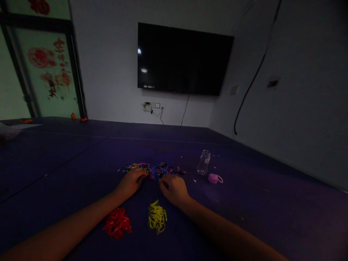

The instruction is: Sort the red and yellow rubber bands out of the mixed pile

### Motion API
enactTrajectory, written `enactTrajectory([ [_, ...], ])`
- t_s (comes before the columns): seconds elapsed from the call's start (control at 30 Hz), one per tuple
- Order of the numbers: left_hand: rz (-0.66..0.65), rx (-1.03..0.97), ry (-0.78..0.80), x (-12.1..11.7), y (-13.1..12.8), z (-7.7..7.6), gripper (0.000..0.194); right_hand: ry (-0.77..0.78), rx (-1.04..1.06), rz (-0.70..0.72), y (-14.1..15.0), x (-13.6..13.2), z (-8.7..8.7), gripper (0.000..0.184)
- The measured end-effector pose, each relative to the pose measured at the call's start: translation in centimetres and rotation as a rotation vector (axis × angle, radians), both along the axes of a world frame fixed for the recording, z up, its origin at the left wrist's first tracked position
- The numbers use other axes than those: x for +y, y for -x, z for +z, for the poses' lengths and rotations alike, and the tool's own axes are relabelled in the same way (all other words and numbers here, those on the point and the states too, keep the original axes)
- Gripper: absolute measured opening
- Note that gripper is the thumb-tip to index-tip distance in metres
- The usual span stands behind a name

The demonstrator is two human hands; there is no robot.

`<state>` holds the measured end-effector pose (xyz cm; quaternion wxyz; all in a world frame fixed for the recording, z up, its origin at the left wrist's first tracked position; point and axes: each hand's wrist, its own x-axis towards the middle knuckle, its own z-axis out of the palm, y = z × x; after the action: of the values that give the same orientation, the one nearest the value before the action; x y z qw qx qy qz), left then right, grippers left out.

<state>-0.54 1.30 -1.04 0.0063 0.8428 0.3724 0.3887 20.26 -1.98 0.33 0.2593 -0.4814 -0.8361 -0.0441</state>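
A loose pile of mixed small rubber bands [155,172], blue, pink, black and yellow, is spread out in front of both hands. My left hand [133,180] rests at its near left side, fingers bent and tips in among the bands. At the near right side, my right hand [174,187] is curled with thumb and fingers drawn together. Whatever either set of fingertips pinches is too small and dark to make out. Nearer to me lie a heap of red rubber bands [117,223], beside my left forearm, and a heap of yellow rubber bands [157,216] between the arms.
To the right, a clear bottle [203,163] stands uncapped, with a pink lid [213,178] with a loop beside it. Tiny white scraps dot the purple surface [261,203]. A plastic bag [9,131] is at the far left. A television [185,59] hangs on the wall beyond.
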Motion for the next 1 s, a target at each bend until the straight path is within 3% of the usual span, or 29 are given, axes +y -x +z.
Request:
enactTrajectory([
  [0.2,-0.004,-0.087,-0.029,0.3,0.0,-0.2,0.023,0.013,0.028,0.114,0.0,0.4,-0.2,0.018],
  [0.43,0.005,-0.091,-0.048,-0.1,-0.1,0.1,0.025,-0.040,0.012,0.299,0.2,0.2,-0.3,0.024],
  [0.7,0.264,-0.158,-0.024,0.1,0.6,0.5,0.023,-0.028,0.013,0.307,0.2,0.1,-0.2,0.026],
  [1.0,0.395,-0.374,0.066,1.3,2.0,0.1,0.021,-0.023,-0.016,0.319,0.1,0.2,-0.3,0.026],
])
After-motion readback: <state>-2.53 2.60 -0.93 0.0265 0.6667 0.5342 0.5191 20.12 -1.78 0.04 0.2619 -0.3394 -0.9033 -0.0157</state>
